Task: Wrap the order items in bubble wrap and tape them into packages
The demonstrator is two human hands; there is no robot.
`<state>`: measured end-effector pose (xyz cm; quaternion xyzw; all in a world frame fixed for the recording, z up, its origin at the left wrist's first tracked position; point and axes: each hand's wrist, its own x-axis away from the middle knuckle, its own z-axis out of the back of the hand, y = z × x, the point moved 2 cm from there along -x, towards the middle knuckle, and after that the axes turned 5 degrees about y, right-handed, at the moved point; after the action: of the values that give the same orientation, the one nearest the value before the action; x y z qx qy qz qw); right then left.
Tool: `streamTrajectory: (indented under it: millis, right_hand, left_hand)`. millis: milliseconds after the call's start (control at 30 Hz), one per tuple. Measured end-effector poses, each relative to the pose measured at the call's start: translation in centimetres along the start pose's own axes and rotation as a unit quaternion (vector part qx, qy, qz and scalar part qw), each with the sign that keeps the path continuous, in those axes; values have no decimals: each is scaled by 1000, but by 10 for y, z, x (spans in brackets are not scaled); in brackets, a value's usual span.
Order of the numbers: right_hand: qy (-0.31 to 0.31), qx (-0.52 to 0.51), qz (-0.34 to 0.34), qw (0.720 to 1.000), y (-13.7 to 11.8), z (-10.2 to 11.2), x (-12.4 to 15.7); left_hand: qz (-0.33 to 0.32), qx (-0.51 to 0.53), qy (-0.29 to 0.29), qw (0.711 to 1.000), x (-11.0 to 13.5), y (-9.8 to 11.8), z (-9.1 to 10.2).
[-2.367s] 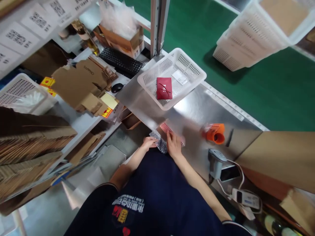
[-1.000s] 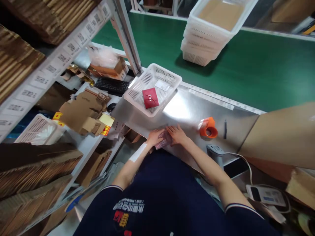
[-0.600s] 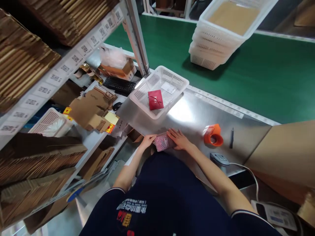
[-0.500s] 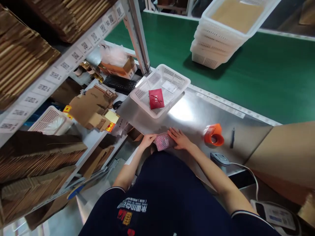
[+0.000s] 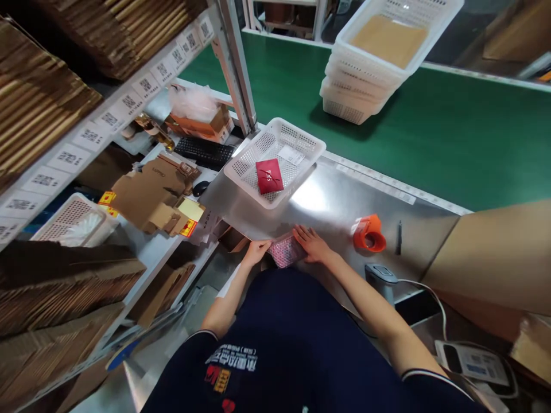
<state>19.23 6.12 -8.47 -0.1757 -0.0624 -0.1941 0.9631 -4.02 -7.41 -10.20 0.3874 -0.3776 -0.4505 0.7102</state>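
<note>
At the near edge of the steel table lies a small pinkish package in clear bubble wrap (image 5: pixel 284 251). My left hand (image 5: pixel 257 252) is closed in a pinch on its left end, at the edge of the wrap. Across the right end my right hand (image 5: pixel 313 244) rests with its fingers stretched out and lying flat on the wrap. What is inside shows only as a blurred pink and purple pattern. Beyond the hands, a white perforated basket (image 5: pixel 301 178) holds a red pouch (image 5: pixel 270 175) with white lettering and a white paper slip (image 5: pixel 291 155).
An orange tape dispenser (image 5: pixel 369 233), a dark pen (image 5: pixel 399 238) and a grey scanner on a stand (image 5: pixel 381 273) stand to the right. Stacked white baskets (image 5: pixel 353 100) sit on the green conveyor belt (image 5: pixel 447 126). Flattened cartons (image 5: pixel 142 192) and a keyboard (image 5: pixel 204 151) lie left.
My left hand has shifted slightly left and down with the wrap's end. My right hand stays on the package. The whole view has moved a little.
</note>
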Motion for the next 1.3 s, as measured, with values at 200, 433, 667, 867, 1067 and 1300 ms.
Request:
streamTrajectory:
  millis: [200, 433, 667, 867, 1067, 1300]
  right_hand:
    - [25, 15, -31, 999, -8, 1, 0]
    - [45, 56, -33, 997, -6, 12, -4]
    - [59, 52, -99, 992, -4, 26, -9]
    - [101, -28, -189, 976, 14, 12, 27]
    - [277, -106, -575, 763, 81, 12, 118]
    - [321, -268, -541, 730, 94, 29, 110]
  left_hand:
    - [-38, -93, -47, 994, 0, 21, 4]
    - [-59, -276, -97, 955, -17, 65, -9]
    - [-128, -430, -82, 890, -11, 82, -49]
    - [-153, -436, -54, 885, -8, 65, -59]
    - [-186, -407, -42, 893, 1, 64, -63]
    - [-184, -379, -72, 904, -4, 49, -75]
